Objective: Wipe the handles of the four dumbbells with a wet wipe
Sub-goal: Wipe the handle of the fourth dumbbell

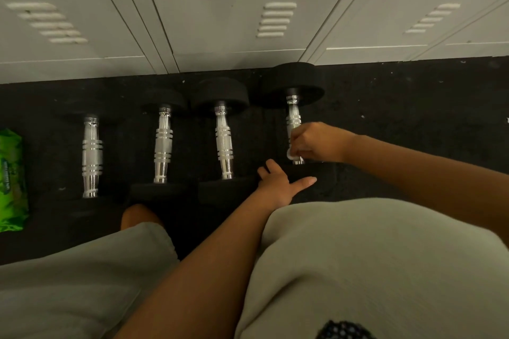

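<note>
Four dumbbells lie in a row on the black floor (413, 118) by the lockers (220, 22), and the right hand (316, 143) is curled tight around a white wet wipe (292, 155) on the handle of the far-right dumbbell (293, 115). The left hand (275, 184) rests with loose, straight fingers on that dumbbell's near weight, holding nothing. This looks like the wiping step on this handle; next the wipe likely needs to slide up the bar, but nothing shows which other handles are done
</note>
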`<state>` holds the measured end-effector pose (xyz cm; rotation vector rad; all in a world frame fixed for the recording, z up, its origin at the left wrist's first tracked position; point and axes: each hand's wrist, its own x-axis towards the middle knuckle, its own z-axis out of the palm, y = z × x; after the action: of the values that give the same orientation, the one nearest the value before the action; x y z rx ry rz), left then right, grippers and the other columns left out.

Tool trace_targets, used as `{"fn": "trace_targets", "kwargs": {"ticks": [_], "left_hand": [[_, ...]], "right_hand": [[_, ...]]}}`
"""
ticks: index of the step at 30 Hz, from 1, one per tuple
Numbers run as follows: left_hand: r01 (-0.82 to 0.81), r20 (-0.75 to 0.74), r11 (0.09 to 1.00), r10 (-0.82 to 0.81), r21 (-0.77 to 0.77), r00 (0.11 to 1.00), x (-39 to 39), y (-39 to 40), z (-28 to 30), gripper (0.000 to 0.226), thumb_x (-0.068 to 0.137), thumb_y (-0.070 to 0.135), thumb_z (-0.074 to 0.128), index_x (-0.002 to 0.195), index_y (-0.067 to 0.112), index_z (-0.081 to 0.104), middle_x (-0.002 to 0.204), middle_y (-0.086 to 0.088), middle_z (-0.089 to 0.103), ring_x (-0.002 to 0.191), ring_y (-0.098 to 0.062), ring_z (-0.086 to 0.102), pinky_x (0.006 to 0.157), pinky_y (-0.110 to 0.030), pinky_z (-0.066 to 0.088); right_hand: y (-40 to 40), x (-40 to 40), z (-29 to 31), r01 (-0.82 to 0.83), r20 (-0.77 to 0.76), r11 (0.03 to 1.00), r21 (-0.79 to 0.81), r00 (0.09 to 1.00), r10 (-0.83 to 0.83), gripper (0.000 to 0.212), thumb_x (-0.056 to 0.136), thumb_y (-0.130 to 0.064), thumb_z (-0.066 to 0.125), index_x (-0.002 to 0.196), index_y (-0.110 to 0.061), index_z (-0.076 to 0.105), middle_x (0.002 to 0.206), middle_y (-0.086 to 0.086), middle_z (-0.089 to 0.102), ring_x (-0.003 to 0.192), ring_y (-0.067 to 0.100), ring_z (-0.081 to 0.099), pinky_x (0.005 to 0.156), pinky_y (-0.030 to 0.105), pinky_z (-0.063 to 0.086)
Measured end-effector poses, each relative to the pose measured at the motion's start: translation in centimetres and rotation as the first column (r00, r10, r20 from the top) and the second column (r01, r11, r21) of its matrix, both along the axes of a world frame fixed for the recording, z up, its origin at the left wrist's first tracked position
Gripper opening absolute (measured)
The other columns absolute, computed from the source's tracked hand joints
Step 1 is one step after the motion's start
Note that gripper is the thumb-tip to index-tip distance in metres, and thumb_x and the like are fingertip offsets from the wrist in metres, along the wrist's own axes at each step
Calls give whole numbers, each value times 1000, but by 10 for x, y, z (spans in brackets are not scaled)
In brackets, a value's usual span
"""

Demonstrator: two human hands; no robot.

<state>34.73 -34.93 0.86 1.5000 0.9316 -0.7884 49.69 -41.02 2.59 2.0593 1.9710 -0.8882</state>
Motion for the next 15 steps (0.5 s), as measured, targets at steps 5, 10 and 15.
{"fn": "trace_targets", "kwargs": {"ticks": [5,10,15], "left_hand": [[-26,19,1000,26,-17,999,0,-1,0,101,81,53,65,150,16,2,153,-11,9,137,-32,28,105,-44,35],[-6,-2,1000,6,-1,1000,0,0,-2,103,80,55,64,150,15,1,153,-11,9,137,-32,28,104,-44,36],[-19,8,1000,19,-5,1000,0,-2,-1,103,80,54,65,150,17,0,153,-11,7,137,-33,29,105,-45,36]], "right_hand": [[5,9,-7,138,29,985,105,989,-142,21,90,-18,60,105,-8,70,110,10,63,97,21,63,79,22,44],[-1,0,-6,26,-6,1000,5,1000,-26,24,92,-21,55,110,-13,68,114,7,60,100,18,61,81,26,49],[3,6,-11,180,59,973,146,980,-190,25,91,-17,57,112,-6,67,115,13,60,103,25,59,83,28,47]]}}
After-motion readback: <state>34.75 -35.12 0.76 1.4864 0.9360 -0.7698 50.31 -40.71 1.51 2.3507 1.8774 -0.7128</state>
